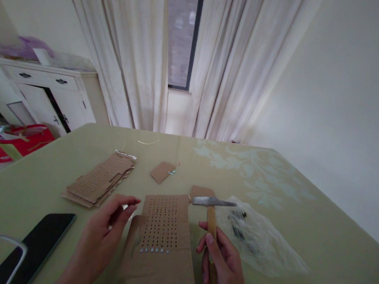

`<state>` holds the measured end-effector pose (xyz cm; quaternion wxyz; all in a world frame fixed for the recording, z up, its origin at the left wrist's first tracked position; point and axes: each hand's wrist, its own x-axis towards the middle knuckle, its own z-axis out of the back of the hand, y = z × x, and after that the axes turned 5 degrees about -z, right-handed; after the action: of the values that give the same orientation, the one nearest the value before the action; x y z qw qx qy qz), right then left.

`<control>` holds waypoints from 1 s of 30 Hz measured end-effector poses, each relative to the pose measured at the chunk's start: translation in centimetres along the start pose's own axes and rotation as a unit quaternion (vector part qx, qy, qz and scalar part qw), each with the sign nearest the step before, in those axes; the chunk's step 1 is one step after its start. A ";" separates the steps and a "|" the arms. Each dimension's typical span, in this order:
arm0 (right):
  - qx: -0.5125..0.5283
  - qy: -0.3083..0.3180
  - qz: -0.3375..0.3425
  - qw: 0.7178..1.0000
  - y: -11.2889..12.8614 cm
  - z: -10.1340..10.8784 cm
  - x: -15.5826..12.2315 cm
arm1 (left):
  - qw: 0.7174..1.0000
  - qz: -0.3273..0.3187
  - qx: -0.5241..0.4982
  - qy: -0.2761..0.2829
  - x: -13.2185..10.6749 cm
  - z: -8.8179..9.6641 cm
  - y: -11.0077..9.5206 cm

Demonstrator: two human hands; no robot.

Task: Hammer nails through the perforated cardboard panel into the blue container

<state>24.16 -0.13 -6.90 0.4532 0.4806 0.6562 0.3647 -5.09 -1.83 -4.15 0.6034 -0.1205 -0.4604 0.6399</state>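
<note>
The grip of the right hand [224, 260] encloses a hammer [212, 218] right of perforated cardboard [164, 241]; the left hand [103, 231] is nearly pinched, contents indiscernible.

A wooden-handled hammer [212, 219] is held beside brown cardboard [165, 270] dotted with holes.

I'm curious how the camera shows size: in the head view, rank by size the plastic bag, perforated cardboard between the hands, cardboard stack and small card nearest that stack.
1. Perforated cardboard
2. Plastic bag
3. Cardboard stack
4. Small card
Nearness to the camera may enlarge the first.
</note>
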 end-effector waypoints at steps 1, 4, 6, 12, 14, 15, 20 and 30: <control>-0.004 0.001 -0.003 1.000 0.1 0.0 -0.1 | 0.999 -0.006 -0.034 0.003 -0.4 0.0 -1.1; -0.014 0.000 -0.007 1.000 0.3 -0.2 -0.4 | 0.995 -0.058 -0.064 0.058 -1.5 -0.2 -4.1; -0.017 0.000 -0.008 1.000 0.3 -0.4 -0.5 | 0.991 -0.077 -0.065 0.091 -1.9 -0.5 -5.4; -0.018 0.003 -0.006 1.000 0.3 -0.6 -0.5 | 0.988 -0.050 -0.061 0.130 -2.2 -1.7 -6.4; -0.027 0.003 -0.010 1.000 0.2 -0.5 -0.5 | 0.987 -0.058 -0.053 0.138 -2.4 -1.9 -6.2; -0.034 0.002 -0.011 0.999 0.1 -0.5 -0.5 | 0.987 -0.063 -0.048 0.140 -2.4 -2.0 -6.1; -0.053 -0.011 -0.004 0.998 -0.9 -0.5 -0.4 | 0.984 -0.094 -0.020 0.149 -2.5 -2.2 -5.6; -0.080 -0.006 0.008 0.997 1.6 -0.2 -0.8 | 0.977 -0.139 -0.024 0.157 -2.4 -2.3 -5.7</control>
<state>24.60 -0.48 -5.18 0.4914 0.4501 0.6180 0.4171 0.91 -3.76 -2.16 0.7483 -0.1691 -0.3873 0.5112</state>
